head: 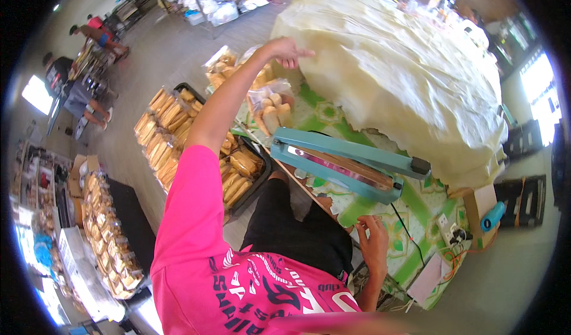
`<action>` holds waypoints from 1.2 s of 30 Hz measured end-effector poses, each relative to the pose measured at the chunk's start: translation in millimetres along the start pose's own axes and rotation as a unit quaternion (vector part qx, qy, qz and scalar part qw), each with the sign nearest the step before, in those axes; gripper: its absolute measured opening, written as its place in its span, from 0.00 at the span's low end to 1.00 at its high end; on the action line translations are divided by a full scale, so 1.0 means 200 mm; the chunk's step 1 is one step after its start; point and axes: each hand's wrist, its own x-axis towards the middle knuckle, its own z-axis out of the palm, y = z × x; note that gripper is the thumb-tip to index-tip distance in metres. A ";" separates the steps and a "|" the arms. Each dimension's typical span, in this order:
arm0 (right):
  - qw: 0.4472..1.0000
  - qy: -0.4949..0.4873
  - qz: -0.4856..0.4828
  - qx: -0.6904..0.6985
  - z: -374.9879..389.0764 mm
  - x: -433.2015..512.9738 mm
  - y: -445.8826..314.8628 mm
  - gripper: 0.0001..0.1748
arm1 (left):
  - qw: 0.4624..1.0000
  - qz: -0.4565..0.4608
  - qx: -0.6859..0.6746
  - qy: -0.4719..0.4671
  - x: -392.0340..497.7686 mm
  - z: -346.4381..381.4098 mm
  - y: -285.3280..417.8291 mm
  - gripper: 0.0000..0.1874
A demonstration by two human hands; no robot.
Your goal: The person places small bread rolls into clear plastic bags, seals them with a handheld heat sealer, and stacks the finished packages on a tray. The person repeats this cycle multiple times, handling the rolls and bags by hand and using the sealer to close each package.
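Note:
My left hand [285, 53] reaches forward beside a large cream sheet [383, 63] draped over a mound. Its index finger points at the sheet's edge, the other fingers are curled, and I see nothing held; contact with the sheet is unclear. Low on the right, my right hand [374, 241] hovers by the table edge with bent fingers and nothing visible in them. Between the hands lies a teal impulse sealer [348, 163], its arm raised slightly above the base. Clear bags of bread [274, 110] stand past its left end.
A black crate [263, 170] of bagged bread sticks sits left of the patterned table cover [357, 208]. At right are a power strip [448, 230], cords, a cardboard box [479, 214] and a blue bottle [493, 217]. More bagged bread [109, 241] is at left; people [73, 83] work farther off.

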 end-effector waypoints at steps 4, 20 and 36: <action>0.999 -0.013 0.017 -0.035 -0.03 -0.06 0.06 0.07 | 0.950 0.145 -0.018 -0.277 -0.02 0.27 0.34 0.34; 0.993 -0.066 0.095 0.009 -0.03 -0.10 0.15 0.15 | 0.844 0.357 -0.038 0.399 0.25 0.20 0.95 0.17; 0.996 -0.066 0.054 -0.014 0.02 -0.06 0.13 0.13 | 0.924 0.310 0.116 0.191 -0.04 0.55 0.80 0.09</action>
